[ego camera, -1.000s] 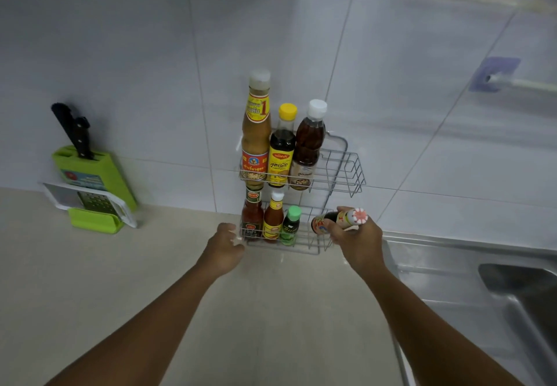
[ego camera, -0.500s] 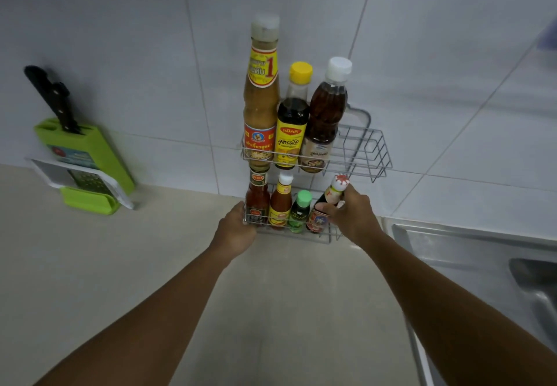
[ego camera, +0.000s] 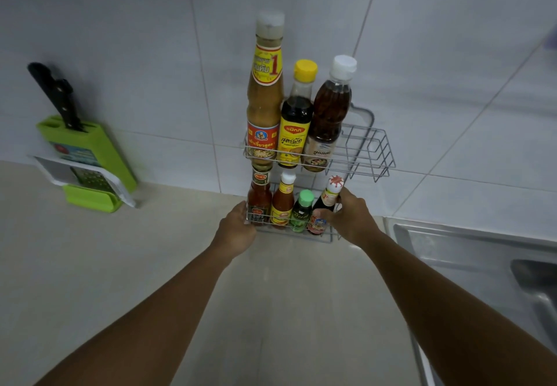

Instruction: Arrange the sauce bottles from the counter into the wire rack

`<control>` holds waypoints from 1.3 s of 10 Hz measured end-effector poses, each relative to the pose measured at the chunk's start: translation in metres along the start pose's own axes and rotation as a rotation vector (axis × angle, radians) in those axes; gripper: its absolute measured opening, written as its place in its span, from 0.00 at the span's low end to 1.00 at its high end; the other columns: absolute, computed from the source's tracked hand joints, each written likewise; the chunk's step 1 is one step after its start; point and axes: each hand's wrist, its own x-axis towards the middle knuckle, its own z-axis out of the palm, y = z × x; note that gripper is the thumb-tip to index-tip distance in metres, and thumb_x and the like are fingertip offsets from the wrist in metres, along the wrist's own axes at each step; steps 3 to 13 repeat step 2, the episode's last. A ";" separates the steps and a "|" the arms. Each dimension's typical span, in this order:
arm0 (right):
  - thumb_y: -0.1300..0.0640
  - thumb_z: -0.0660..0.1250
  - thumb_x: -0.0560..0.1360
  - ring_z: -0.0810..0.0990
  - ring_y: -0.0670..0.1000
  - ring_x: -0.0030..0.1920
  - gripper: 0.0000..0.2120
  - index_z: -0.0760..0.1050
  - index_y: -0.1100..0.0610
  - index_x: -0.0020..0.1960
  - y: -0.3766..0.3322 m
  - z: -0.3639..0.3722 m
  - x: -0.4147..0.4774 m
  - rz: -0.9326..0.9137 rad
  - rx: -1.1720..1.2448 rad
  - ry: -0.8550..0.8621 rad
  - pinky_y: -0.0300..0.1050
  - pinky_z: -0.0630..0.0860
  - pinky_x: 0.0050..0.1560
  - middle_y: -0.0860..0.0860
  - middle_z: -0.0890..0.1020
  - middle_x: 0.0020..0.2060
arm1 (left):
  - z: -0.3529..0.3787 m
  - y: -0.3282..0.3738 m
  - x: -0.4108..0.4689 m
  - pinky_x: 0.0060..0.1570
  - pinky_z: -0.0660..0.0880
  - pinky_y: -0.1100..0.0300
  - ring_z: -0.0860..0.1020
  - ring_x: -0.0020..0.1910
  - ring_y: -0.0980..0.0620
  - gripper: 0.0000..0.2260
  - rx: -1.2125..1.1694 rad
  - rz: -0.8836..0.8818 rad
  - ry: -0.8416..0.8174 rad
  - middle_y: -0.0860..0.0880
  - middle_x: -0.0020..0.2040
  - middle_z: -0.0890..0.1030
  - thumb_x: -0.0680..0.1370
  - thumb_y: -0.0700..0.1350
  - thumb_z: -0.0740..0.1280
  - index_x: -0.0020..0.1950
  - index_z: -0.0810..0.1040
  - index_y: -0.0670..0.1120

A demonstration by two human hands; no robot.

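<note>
A two-tier wire rack [ego camera: 380, 156] stands on the counter against the tiled wall. Its upper tier holds a tall tan sauce bottle [ego camera: 264, 96], a dark bottle with a yellow cap [ego camera: 297, 117] and a brown bottle with a white cap [ego camera: 330, 114]. In the lower tier stand a red sauce bottle [ego camera: 259, 197], an orange chilli bottle [ego camera: 283, 201] and a small green bottle [ego camera: 301, 210]. My right hand [ego camera: 351, 216] is shut on a dark bottle with a white-and-red cap [ego camera: 327, 201], upright at the lower tier's right end. My left hand [ego camera: 236, 230] grips the rack's lower left corner.
A green knife block [ego camera: 90, 150] with a black-handled knife [ego camera: 55, 96] and a grater [ego camera: 90, 179] stands at the left against the wall. A steel sink [ego camera: 470, 253] lies to the right of the rack. Beige counter [ego camera: 105, 265] spreads in front.
My right hand has tipped the dark bottle from lying sideways to upright and set it into the lower tier beside the green bottle. My left hand stayed on the rack.
</note>
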 end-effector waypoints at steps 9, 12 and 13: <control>0.58 0.78 0.73 0.79 0.57 0.65 0.31 0.70 0.57 0.73 0.000 -0.002 -0.021 0.039 0.044 -0.018 0.39 0.73 0.50 0.57 0.80 0.66 | -0.014 -0.006 -0.008 0.72 0.66 0.50 0.65 0.76 0.44 0.33 0.049 -0.087 -0.078 0.44 0.79 0.63 0.78 0.42 0.65 0.80 0.55 0.47; 0.58 0.78 0.73 0.79 0.57 0.65 0.31 0.70 0.57 0.73 0.000 -0.002 -0.021 0.039 0.044 -0.018 0.39 0.73 0.50 0.57 0.80 0.66 | -0.014 -0.006 -0.008 0.72 0.66 0.50 0.65 0.76 0.44 0.33 0.049 -0.087 -0.078 0.44 0.79 0.63 0.78 0.42 0.65 0.80 0.55 0.47; 0.58 0.78 0.73 0.79 0.57 0.65 0.31 0.70 0.57 0.73 0.000 -0.002 -0.021 0.039 0.044 -0.018 0.39 0.73 0.50 0.57 0.80 0.66 | -0.014 -0.006 -0.008 0.72 0.66 0.50 0.65 0.76 0.44 0.33 0.049 -0.087 -0.078 0.44 0.79 0.63 0.78 0.42 0.65 0.80 0.55 0.47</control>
